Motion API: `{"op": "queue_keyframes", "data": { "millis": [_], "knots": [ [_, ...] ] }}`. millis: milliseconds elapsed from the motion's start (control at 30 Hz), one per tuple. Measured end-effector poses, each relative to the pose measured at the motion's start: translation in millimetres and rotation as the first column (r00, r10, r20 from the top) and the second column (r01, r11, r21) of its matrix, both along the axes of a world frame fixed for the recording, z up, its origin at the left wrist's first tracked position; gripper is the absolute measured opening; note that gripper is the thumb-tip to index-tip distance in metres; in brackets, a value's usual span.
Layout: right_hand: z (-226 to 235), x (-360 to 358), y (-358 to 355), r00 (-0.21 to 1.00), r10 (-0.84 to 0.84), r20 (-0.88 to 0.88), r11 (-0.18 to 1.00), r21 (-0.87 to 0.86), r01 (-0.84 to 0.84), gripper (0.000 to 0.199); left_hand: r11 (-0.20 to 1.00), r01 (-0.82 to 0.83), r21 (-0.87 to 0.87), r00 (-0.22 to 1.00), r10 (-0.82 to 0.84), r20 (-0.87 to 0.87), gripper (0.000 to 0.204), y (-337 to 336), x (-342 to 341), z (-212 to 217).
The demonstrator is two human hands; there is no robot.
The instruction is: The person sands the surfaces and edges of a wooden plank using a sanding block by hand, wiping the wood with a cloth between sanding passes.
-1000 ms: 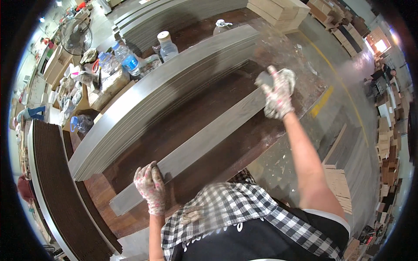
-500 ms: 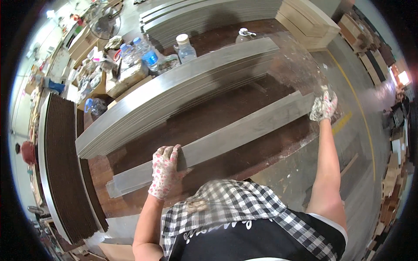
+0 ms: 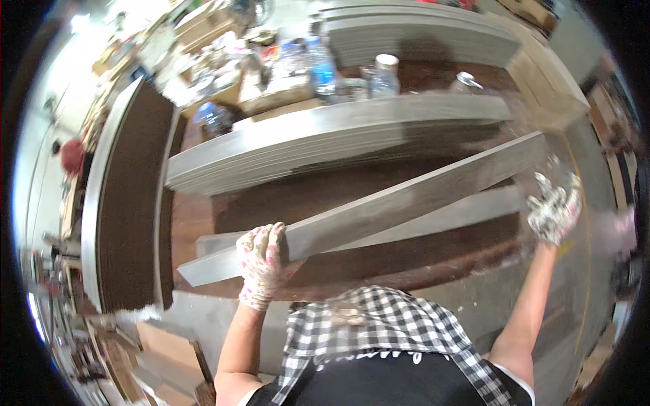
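Fingers (image 3: pixel 274 237) of the left hand (image 3: pixel 260 267) clamp a gray plank (image 3: pixel 406 199) across mid-frame; the right hand (image 3: pixel 555 212), frame right, splays its fingers. Likely stiff and light, it suits grips near both ends.

My left hand (image 3: pixel 261 260), left of frame centre: white glove (image 3: pixel 256 274) with pink spots. My right hand (image 3: pixel 555 212), frame right: whitish glove (image 3: pixel 558 222), grey smears. Lower centre: black shirt (image 3: pixel 379 386), white script lettering (image 3: pixel 389 354), white-edged sleeve (image 3: pixel 516 384), black-and-white checked cloth (image 3: pixel 406 321).

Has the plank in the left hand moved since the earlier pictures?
Yes: judged against the stacked planks, the held plank has swung its right end closer to them.
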State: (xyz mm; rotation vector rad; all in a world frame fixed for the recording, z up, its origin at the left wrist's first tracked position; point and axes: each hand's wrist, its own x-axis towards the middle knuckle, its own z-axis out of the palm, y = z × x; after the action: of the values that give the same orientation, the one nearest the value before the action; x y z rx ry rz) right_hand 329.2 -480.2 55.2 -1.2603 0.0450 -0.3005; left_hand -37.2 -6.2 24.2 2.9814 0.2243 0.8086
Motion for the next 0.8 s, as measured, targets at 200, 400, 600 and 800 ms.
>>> {"op": "queue_keyframes", "data": {
  "millis": [200, 400, 600, 800],
  "knots": [
    [39, -83, 96, 0.932, 0.162, 0.323, 0.836, -0.547, 0.044, 0.061, 0.961, -0.276, -0.003, 0.944, 0.272, 0.185, 0.081, 45, -71, 26],
    [30, -109, 191, 0.727, 0.401, 0.558, 0.714, -0.687, 0.133, 0.084, 0.759, -0.648, -0.069, 0.729, 0.643, 0.235, 0.078, 128, -154, 85],
    [2, -160, 316, 0.802, 0.507, 0.315, 0.840, -0.388, -0.379, 0.055, 0.511, -0.860, -0.003, 0.510, 0.859, 0.037, 0.076, 250, -196, 52],
    [-21, -188, 354, 0.848, 0.507, 0.155, 0.860, -0.015, -0.511, 0.046, 0.348, -0.937, -0.034, 0.343, 0.898, -0.276, 0.076, 331, -185, -7]
  ]
}}
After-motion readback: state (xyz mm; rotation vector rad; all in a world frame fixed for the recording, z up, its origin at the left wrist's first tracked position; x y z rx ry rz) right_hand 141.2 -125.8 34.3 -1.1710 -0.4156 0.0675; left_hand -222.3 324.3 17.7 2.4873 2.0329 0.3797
